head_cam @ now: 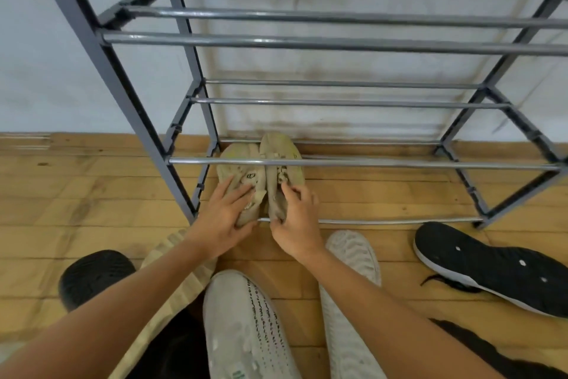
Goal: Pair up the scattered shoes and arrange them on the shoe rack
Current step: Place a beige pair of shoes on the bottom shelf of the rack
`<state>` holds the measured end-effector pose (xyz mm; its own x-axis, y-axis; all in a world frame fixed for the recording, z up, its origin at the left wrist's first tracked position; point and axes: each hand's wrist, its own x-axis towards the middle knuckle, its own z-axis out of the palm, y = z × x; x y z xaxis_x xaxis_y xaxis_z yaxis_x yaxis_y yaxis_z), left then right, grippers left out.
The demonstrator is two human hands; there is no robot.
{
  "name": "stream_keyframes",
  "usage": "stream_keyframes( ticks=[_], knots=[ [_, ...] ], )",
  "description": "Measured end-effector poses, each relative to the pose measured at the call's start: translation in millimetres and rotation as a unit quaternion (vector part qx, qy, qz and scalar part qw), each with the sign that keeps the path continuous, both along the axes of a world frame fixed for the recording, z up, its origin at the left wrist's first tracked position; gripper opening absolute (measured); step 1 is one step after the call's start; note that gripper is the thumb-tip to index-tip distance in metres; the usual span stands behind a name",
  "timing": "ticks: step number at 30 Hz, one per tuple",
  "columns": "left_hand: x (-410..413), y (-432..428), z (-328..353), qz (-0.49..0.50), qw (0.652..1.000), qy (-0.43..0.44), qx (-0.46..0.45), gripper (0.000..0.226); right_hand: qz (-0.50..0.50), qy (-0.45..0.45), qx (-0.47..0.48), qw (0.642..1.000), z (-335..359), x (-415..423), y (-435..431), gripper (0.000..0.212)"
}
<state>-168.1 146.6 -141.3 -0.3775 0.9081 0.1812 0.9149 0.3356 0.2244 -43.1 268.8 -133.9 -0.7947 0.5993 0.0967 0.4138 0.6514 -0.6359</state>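
Observation:
Two beige sneakers sit side by side on the bottom tier of the grey metal shoe rack (362, 163), toes toward the wall. My left hand (222, 218) grips the heel of the left beige sneaker (238, 163). My right hand (296, 218) grips the heel of the right beige sneaker (281, 148). A pair of white knit sneakers lies on the floor under my arms, one (246, 326) near the middle and the other (350, 286) to its right.
A black sneaker with a white sole (491, 268) lies on its side at the right, in front of the rack. Another black shoe (92, 274) sits at lower left, and a ribbed tan sole (172, 280) shows beneath my left forearm. Wooden floor, white wall behind.

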Motion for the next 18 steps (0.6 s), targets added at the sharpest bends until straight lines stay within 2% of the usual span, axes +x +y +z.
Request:
stream_keyframes(
  ticks=[3,10,13,16,18],
  knots=[
    [0.5,-4.6,-5.7,-0.008,0.999,0.034,-0.014,0.070,-0.005,0.012,0.015,1.000,-4.7,-3.3,-3.7,0.071],
    [3.1,-3.9,-6.1,0.049,0.998,-0.034,0.013,0.066,-0.003,-0.073,-0.004,0.997,1.4,-13.0,5.2,0.064],
    [4.6,0.9,0.8,0.072,0.996,-0.060,-0.007,0.065,0.003,-0.105,-0.008,0.994,5.9,-14.5,8.1,0.065],
    [11.0,-8.4,8.4,0.072,0.995,-0.071,0.000,0.060,0.002,-0.074,-0.028,0.997,10.5,-9.1,4.4,0.065],
    [23.8,-22.0,10.1,0.065,0.993,-0.073,0.062,0.056,-0.014,-0.016,-0.066,0.998,6.9,3.5,0.4,0.068]
  ],
)
